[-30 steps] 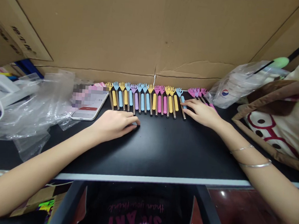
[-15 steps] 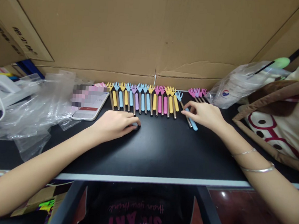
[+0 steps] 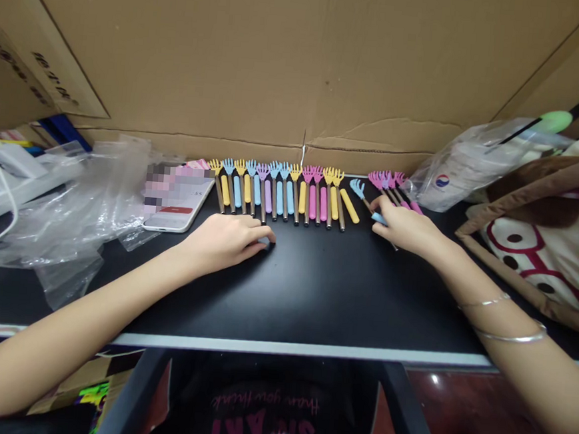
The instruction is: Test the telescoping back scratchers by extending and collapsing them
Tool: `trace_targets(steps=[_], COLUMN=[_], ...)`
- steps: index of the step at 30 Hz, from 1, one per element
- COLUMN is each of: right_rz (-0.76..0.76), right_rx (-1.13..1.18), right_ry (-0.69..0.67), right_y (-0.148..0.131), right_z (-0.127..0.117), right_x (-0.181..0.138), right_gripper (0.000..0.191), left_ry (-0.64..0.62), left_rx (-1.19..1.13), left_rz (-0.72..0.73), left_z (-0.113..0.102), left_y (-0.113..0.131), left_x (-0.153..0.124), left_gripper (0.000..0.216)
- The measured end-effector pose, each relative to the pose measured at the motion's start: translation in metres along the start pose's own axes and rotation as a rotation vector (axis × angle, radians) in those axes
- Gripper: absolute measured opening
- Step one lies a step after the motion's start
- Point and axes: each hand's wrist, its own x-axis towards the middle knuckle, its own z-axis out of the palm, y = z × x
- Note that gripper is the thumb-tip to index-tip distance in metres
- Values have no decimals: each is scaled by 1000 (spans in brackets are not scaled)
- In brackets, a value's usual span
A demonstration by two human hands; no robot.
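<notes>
My right hand (image 3: 403,227) pinches a blue back scratcher (image 3: 357,188) with a claw head and metal rod; my fingers partly hide its handle. Just beyond it lies a small group of pink and purple back scratchers (image 3: 385,179), partly covered by the hand. Palm down on the desk, my left hand (image 3: 230,240) has loosely bent fingers, with thumb and forefinger apart and no object visible in them. Ahead of it runs a row of back scratchers (image 3: 281,193) in yellow, blue, purple and pink. At the row's right end a yellow handle (image 3: 350,206) slants outward.
A phone (image 3: 183,203) and crumpled clear plastic bags (image 3: 77,203) lie left. At right stand a bagged drink cup (image 3: 456,176) and a cloth bag (image 3: 558,245). Cardboard (image 3: 261,61) walls off the back; the black desk (image 3: 303,292) has a pale front edge.
My right hand has carried the blue back scratcher rightward, away from the row and closer to the pink group. The row's last yellow handle now slants more. My left hand stays put.
</notes>
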Motion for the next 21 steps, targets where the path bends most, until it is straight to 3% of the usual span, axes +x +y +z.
trace_targets(steps=[3,6,10,16,18,21], right_rz=[6,-58,-281,-651,-775,-902], right_rx=[54,139,314,382,373,323], right_ry=[25,136,288,212,214,244], right_y=[3,6,-2,-45,-59,-73], right_z=[-4,-12,-18,-16,-14,-11], right_x=[1,1,-5,-29,-38,-47], right_gripper=[40,43,42,27,24,25], left_ry=[41,114,295,578,552,402], left_rx=[6,13,67,140,137,83], left_rz=[27,72,169,196,208,251], left_z=[2,4,3,-7,-7,-2], left_y=[0,-1,-3,1,3,7], left_x=[-1,-1,2,3,3,3], left_gripper=[19,16,16,14,17,26])
